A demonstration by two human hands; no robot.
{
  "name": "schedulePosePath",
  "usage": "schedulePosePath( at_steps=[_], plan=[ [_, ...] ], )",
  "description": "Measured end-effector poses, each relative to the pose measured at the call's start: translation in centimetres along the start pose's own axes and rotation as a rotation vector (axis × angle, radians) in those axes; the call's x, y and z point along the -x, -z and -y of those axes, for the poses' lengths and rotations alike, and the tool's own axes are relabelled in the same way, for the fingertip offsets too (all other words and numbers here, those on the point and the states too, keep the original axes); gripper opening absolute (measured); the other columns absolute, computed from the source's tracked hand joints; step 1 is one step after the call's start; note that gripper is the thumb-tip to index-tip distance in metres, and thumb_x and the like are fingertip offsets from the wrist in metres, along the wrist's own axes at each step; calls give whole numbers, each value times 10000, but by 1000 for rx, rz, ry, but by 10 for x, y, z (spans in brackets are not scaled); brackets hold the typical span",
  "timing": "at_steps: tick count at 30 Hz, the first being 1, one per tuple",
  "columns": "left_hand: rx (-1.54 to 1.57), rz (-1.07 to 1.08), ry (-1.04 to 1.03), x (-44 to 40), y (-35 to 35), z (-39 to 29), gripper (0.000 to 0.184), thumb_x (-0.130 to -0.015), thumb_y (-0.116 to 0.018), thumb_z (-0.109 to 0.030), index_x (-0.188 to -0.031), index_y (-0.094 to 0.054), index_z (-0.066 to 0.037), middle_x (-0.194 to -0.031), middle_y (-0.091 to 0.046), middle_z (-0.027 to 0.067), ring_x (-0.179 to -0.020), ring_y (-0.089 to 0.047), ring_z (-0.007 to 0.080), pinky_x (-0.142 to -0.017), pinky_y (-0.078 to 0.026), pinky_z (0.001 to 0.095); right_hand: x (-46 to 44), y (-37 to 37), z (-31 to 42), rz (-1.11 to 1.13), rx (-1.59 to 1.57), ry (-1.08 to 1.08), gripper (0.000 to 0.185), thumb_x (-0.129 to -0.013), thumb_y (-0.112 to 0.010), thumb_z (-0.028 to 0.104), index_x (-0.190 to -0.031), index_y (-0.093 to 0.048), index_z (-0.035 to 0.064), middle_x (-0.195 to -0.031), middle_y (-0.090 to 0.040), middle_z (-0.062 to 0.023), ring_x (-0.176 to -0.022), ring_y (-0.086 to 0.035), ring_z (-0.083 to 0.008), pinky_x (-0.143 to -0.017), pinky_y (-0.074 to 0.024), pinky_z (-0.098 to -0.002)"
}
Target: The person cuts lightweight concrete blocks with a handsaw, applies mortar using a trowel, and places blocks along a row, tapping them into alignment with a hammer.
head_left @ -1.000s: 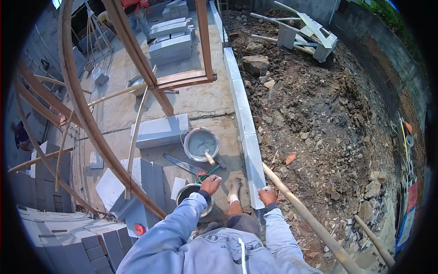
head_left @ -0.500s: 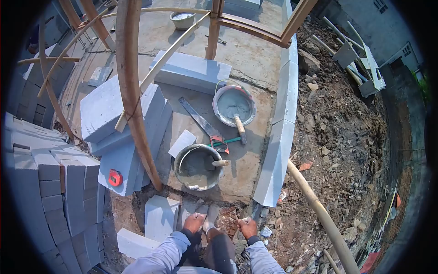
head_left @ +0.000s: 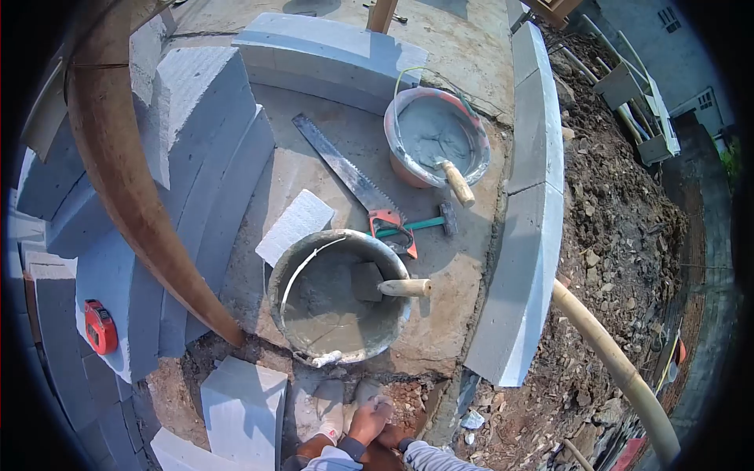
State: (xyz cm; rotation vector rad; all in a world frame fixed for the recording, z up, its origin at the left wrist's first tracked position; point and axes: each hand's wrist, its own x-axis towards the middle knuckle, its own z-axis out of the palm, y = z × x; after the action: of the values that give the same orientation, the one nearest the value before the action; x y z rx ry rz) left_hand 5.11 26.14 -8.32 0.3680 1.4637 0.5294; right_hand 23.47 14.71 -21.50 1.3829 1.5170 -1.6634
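Observation:
Low in the frame, my left hand (head_left: 370,418) is closed, fingers pressed together, over the feet. My right hand (head_left: 392,436) lies right against it, partly covered; its fingers are hidden. Above them stands a dark bucket (head_left: 334,330) of grey mortar, a wooden-handled trowel (head_left: 404,288) resting in it. Farther up is a reddish bucket (head_left: 432,133) of wetter grey mix with another wooden handle (head_left: 455,182) leaning out. Between the buckets lie a saw (head_left: 338,165) with a red handle and a hammer (head_left: 424,223) with a green handle. A small white block piece (head_left: 294,228) touches the dark bucket.
A row of pale blocks (head_left: 522,235) edges the floor at right, with rubble (head_left: 620,235) and a bamboo pole (head_left: 620,369) beyond. At left, a curved wooden pole (head_left: 133,188) crosses stacked blocks (head_left: 204,180) bearing a red tape measure (head_left: 100,326). More blocks (head_left: 243,408) lie lower left.
The view has tilted down and moved closer to the buckets. My hands, apart before, are now together near the feet.

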Motion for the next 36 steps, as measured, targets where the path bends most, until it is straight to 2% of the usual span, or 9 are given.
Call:
schedulePosePath(
  at_steps=[1,4,5,8,9,12,15,18,36],
  plan=[
    [308,-13,33,3,8,-32,352,-909,-588,-282,-1097,-622,13,-917,-697,124,-831,-673,193,-741,-506,310,-20,-22,-20,-49,-37,6,676,-833,-544,587,-1280,-544,80,-1187,-608,-268,-1121,-579,-420,-976,-451,-441],
    [-147,-1,-95,12,40,-65,320,-954,-546,-283,-1066,-612,9,-950,-680,90,-867,-640,156,-768,-489,287,-5,12,30,56,-68,-160,701,-845,-531,592,-1332,-498,91,-1223,-592,-262,-1160,-560,-405,-1009,-424,-441],
    [-73,21,-56,13,44,-63,341,-940,-558,-306,-1073,-619,2,-950,-683,110,-872,-644,172,-778,-489,304,-1,17,36,61,-86,-144,704,-850,-525,593,-1346,-491,95,-1251,-581,-254,-1182,-549,-393,-1013,-420,-432],
    [145,202,-229,21,44,-49,357,-905,-606,-121,-1254,-560,-64,-1197,-625,161,-1021,-619,273,-932,-463,427,-28,-16,-23,78,-201,-24,613,-895,-500,527,-1358,-469,126,-1293,-580,-182,-1189,-551,-351,-1022,-413,-422],
    [-59,199,-193,34,47,-91,281,-919,-549,-107,-1190,-592,-46,-1163,-638,118,-973,-626,291,-845,-488,336,-30,-13,-19,94,-204,-24,613,-895,-500,528,-1356,-471,126,-1293,-580,-182,-1189,-551,-350,-1022,-413,-422],
    [-384,135,-807,36,53,-80,233,-929,-543,-113,-1134,-621,-33,-1059,-653,114,-943,-619,226,-813,-485,308,-29,15,3,129,-178,-65,610,-894,-499,529,-1351,-476,126,-1293,-580,-182,-1188,-552,-349,-1020,-415,-422],
    [-160,216,-476,29,64,-99,231,-929,-543,-114,-1132,-621,-33,-1054,-652,114,-942,-618,223,-813,-485,308,-28,37,17,147,-166,-78,607,-894,-498,530,-1347,-482,125,-1294,-580,-181,-1188,-552,-347,-1018,-416,-421],
    [-107,220,-347,26,76,-111,230,-930,-544,-115,-1130,-622,-32,-1049,-652,113,-941,-617,219,-813,-485,308,-26,50,23,171,-164,-83,605,-893,-497,531,-1342,-488,125,-1294,-580,-180,-1187,-553,-345,-1016,-417,-421],
    [-33,227,-236,11,86,-111,220,-932,-547,-119,-1118,-624,-28,-1022,-651,110,-934,-610,200,-812,-483,306,-47,61,23,252,-135,-84,593,-891,-493,538,-1314,-521,123,-1296,-580,-177,-1185,-555,-335,-1005,-425,-417]
  ],
)
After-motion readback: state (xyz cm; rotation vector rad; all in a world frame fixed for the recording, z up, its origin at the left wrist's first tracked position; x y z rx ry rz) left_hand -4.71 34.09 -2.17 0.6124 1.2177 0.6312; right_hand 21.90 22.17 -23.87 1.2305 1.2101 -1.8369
